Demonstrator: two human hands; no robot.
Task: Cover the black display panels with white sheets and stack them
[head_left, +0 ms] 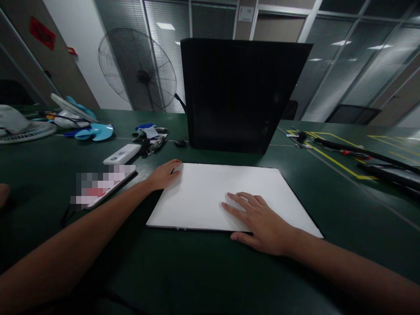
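Note:
A flat white panel with a thin dark edge lies on the green table in front of me. My right hand rests flat on its near right part, fingers stretched out and spread. My left hand touches the panel's far left corner, fingers loosely curved against the edge, holding nothing that I can see. Just behind the panel stands a tall black ribbed board, upright and leaning slightly.
Left of the panel lie a phone, a white power bank, blue fan blades, small tools and a white fan grille. Black rods lie at right by yellow tape lines. A pedestal fan stands behind.

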